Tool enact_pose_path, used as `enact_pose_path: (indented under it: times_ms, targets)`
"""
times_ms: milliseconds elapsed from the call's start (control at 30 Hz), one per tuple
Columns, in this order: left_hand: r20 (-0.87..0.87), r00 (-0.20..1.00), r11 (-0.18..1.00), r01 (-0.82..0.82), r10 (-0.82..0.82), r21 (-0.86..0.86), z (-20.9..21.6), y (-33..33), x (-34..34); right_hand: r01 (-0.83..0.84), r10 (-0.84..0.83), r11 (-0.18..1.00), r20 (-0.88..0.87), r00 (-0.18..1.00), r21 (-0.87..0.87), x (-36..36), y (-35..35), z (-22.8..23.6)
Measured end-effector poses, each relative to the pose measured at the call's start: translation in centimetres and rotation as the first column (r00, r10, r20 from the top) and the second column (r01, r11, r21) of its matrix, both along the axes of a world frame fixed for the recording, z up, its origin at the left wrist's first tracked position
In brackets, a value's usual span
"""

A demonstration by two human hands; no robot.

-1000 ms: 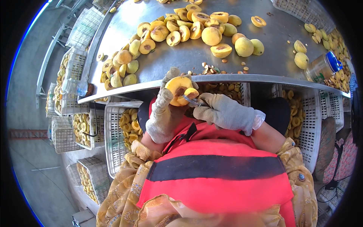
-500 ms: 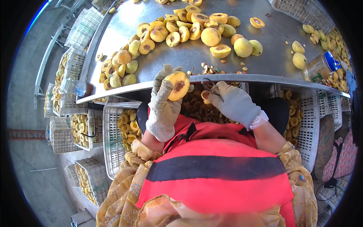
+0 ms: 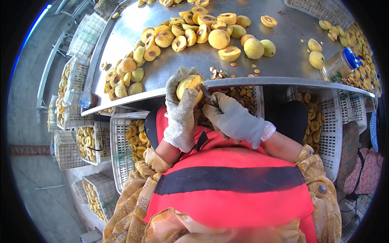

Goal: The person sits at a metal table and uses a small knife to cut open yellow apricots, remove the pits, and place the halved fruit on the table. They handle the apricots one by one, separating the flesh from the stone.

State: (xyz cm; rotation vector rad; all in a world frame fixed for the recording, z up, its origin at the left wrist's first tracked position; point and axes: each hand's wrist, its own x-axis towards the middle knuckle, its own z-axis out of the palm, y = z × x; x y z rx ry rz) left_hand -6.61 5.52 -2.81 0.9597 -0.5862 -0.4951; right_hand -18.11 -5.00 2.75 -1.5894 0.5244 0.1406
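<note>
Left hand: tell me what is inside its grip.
The left hand grips a yellow fruit. Gloved fingers cover part of it; the fruit's palm side cannot be seen.

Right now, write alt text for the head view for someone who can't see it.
A gloved left hand holds a cut yellow fruit while the gloved right hand holds a small tool against it. Beyond them, a metal table bears more yellow fruit, much of it cut open; white plastic crates of fruit stand below and beside it.

Nothing can be read — neither lettering, number nor sign.
</note>
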Motion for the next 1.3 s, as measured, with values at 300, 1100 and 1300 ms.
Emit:
enact_pose_path:
  times_ms: [300, 1100, 1300]
  targets:
    - [0.212, 0.977, 0.982, -0.065, 0.026, 0.179, 0.6, 0.4, -0.2, 0.262, 0.103, 0.805, 0.559, 0.823, -0.532, 1.5, 1.7, -5.4]
    - [-0.48, 0.867, 0.99, 0.142, -0.137, -0.027, 1.3, -0.2, 0.4, -0.27, 0.145, 0.393, 0.231, 0.962, 0.879, 0.1, -0.2, -1.8]
    - [-0.2, 0.956, 0.969, -0.181, 0.213, 0.167, 3.6, 9.1, 5.7, -0.127, 0.156, 0.722, 0.018, 0.988, 0.68, -0.5, -1.7, -3.0]
